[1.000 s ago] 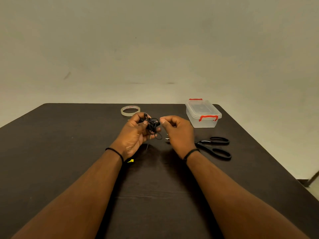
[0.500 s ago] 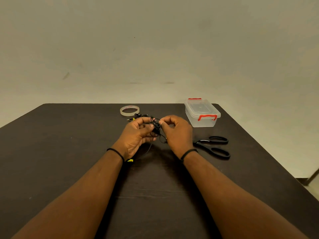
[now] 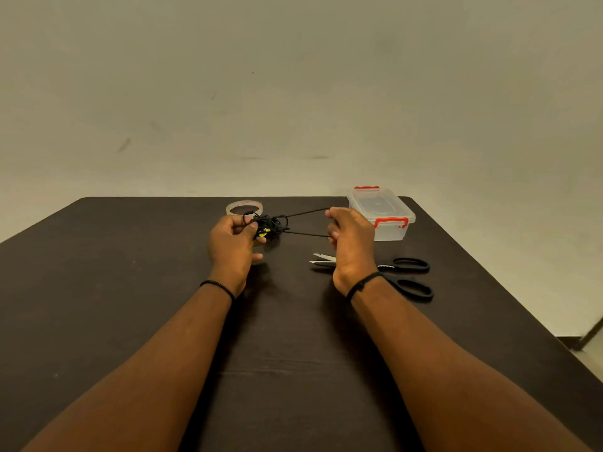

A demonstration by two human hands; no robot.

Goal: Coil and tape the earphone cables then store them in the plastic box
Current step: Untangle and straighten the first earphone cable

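Plain pale wall behind; dark table point(image 3: 130, 321) fills the near ground.

Earphone cables point(image 3: 269, 225): a black tangled bundle with a yellow spot showing, held above the table at centre-far, just near of the tape roll point(image 3: 244, 207). Two strands run taut from the bundle rightward.

Left hand point(image 3: 231, 246): fingers and thumb curled round the bundle, gripping it. Right hand point(image 3: 350, 241): fingers closed on the far ends of the two strands, pulling them out to the right. The hands stand apart, with the strands spanning the gap.

Plastic box point(image 3: 381, 212): far right, just beyond the right hand, lid on, red clips. Scissors point(image 3: 391, 272): on the table near the right wrist, blades pointing left, partly hidden by the hand.

Judgement: the bundle looks knotted rather than coiled, so this reads as untangling; taping and storing are not begun.

Risks:
- Pulling the strands hard could cinch the snarl tighter instead of freeing it.
- Strain at the thin wire or its joints could damage it.
- A loose left grip would let the bundle spring out toward the right.
- The right wrist, drawing back, could knock the scissors.
- The box is shut; it must be opened first.
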